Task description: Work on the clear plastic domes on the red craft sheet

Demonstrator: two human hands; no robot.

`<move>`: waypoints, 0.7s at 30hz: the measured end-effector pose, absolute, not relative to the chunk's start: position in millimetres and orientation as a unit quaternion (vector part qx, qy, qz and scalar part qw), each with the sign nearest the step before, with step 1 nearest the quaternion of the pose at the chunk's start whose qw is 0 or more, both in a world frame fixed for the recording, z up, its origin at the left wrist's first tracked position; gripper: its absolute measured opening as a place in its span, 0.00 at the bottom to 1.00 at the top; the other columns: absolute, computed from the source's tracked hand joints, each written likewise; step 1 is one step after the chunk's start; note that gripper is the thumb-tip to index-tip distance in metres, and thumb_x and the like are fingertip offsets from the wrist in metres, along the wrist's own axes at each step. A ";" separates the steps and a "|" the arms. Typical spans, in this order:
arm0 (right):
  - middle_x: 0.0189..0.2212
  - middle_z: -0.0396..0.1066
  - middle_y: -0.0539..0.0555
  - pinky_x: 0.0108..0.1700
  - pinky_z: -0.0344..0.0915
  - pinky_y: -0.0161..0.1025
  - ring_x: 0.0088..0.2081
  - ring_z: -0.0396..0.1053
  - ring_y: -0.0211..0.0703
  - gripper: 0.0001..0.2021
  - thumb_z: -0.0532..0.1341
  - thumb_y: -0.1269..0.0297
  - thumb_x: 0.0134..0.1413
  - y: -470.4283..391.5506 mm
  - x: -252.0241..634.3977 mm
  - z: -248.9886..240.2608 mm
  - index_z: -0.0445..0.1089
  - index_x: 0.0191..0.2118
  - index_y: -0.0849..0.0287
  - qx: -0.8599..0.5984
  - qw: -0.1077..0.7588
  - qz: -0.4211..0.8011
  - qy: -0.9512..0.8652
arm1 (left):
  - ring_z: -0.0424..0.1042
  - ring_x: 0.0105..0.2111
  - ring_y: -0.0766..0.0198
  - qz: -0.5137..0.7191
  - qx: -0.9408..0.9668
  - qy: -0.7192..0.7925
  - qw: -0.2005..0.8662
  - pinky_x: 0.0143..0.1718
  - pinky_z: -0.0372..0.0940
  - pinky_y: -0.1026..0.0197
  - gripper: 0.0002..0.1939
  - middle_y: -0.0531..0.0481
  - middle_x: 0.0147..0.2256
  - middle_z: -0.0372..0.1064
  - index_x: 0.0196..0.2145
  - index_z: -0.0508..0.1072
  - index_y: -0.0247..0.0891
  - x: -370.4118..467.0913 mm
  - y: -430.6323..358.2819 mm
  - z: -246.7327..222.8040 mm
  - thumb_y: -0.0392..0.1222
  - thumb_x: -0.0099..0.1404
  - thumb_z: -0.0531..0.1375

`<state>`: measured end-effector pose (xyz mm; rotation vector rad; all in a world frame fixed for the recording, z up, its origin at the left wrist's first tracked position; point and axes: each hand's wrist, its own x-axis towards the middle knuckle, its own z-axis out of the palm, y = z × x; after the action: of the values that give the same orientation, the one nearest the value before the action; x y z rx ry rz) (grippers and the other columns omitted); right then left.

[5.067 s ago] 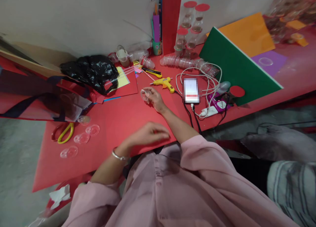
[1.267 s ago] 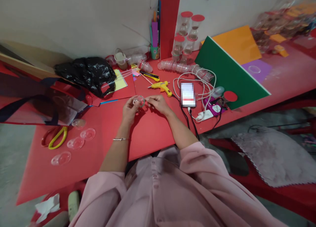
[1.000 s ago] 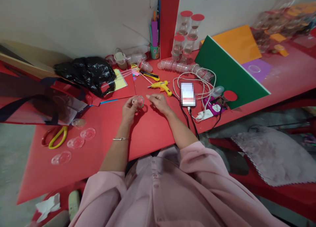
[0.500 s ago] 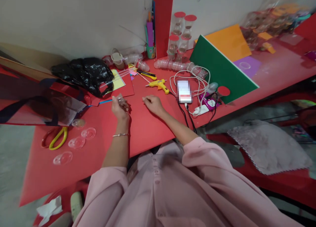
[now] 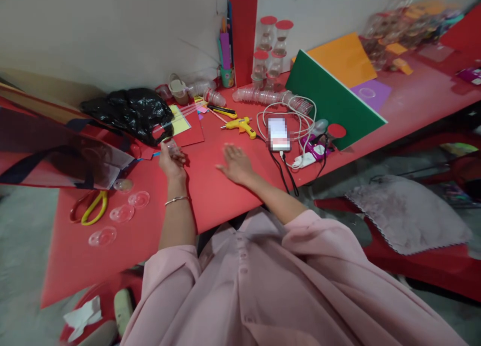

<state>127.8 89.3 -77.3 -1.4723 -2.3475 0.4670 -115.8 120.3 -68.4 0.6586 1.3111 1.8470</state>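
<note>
My left hand [image 5: 172, 161] is closed around a small clear plastic cup [image 5: 171, 146], partly hidden by the fingers. Flat over the red tabletop [image 5: 214, 200], my right hand [image 5: 236, 164] has its fingers spread and holds nothing; it is slightly blurred. Beyond it lies a yellow glue gun [image 5: 240, 127], with a yellow-and-black cutter [image 5: 222, 111] behind that. A phone [image 5: 278, 134], its screen blurred out, rests to the right of my right hand. Several clear plastic pieces [image 5: 122, 213] lie left of my left forearm, beside yellow-handled scissors [image 5: 93, 208].
A black plastic bag [image 5: 130, 113] sits at the back left. Stacked clear cups [image 5: 259, 96] lie along the back, near standing hourglass shapes with red tops [image 5: 268, 21]. White cables [image 5: 313, 116] coil around the phone. A green board [image 5: 334, 105] leans at the right.
My right hand has gone from curled fingers to spread and flat. My left hand, still holding the cup, has shifted slightly left. The whole view has turned a little.
</note>
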 end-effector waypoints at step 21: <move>0.63 0.74 0.58 0.70 0.67 0.51 0.65 0.71 0.51 0.24 0.62 0.67 0.68 41.4 163.8 -33.9 0.72 0.67 0.49 -0.431 0.431 0.313 -0.729 | 0.81 0.47 0.52 0.503 0.564 0.458 0.468 0.52 0.75 0.50 0.21 0.42 0.47 0.80 0.49 0.83 0.45 -9.8 43.8 -34.6 0.58 0.65 0.73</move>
<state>163.8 41.4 -33.9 -1.0755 -1.8176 0.7800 -9.8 43.8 -34.6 1.3837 1.1238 1.2345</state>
